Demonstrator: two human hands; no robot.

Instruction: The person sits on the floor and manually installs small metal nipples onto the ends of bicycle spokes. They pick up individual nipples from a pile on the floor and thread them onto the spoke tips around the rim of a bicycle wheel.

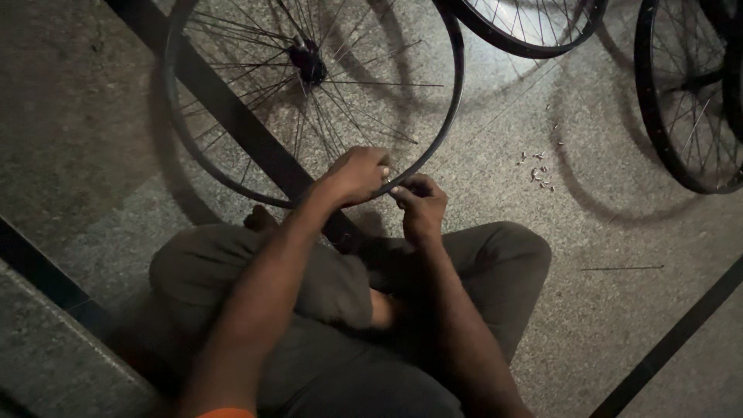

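A black bicycle wheel rim (186,139) with thin spokes and a dark hub (307,62) stands on the stone floor in front of my crossed legs. My left hand (357,173) grips the near bottom edge of the rim. My right hand (419,203) is just beside it, fingertips pinched at the rim; whether it holds a small part I cannot tell. Both hands meet at the same spot on the rim, close to my knees.
Another wheel (534,31) lies at the top and a third wheel (681,101) at the top right. A small pile of metal nipples (539,172) sits on the floor to the right. A loose spoke (623,268) lies by my right knee. Dark floor strips cross diagonally.
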